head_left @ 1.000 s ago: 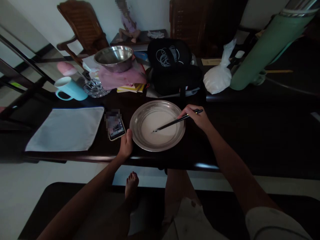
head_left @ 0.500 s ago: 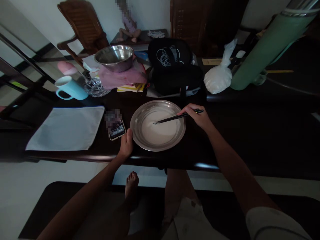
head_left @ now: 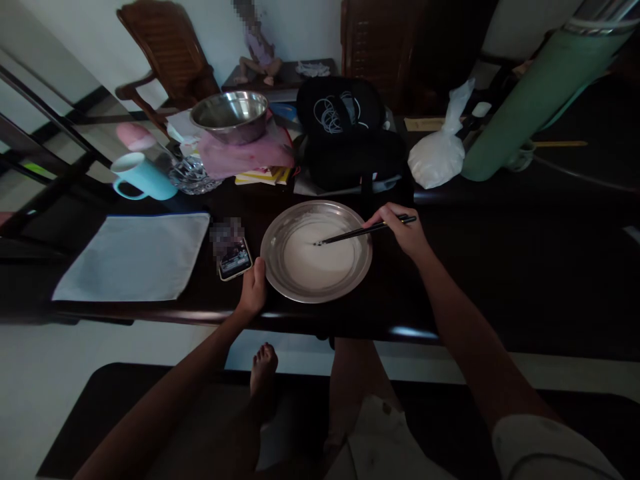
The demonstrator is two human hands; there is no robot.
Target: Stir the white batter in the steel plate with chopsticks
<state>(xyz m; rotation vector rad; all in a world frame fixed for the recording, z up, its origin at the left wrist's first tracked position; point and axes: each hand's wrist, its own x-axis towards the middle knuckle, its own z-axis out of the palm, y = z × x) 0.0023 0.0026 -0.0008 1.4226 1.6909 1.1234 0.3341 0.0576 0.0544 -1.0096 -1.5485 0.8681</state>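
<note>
A wide metal bowl (head_left: 273, 267) stands on the dark table with a smooth white batter-like liquid (head_left: 320, 267) inside. My left hand (head_left: 254, 288) grips the bowl's left side, thumb up against the rim and the other fingers mostly hidden. Closed around a pair of black chopsticks (head_left: 350, 234), my right hand (head_left: 401, 232) is over the bowl's right edge. The chopstick tips dip into the liquid near its middle. Just left of my left hand lies a phone (head_left: 235, 262) with a lit screen.
A white zip pouch (head_left: 133, 259) lies at left, a light-blue mug (head_left: 145, 177) behind it. Farther back are a second metal bowl (head_left: 231, 120), black cases (head_left: 355, 157), a tied bag of white powder (head_left: 437, 160) and a green flask (head_left: 525, 107). A person (head_left: 260, 50) sits beyond.
My right hand and the chopsticks have shifted slightly to the right, the tips still in the liquid. My left hand and the bowl have hardly moved.
</note>
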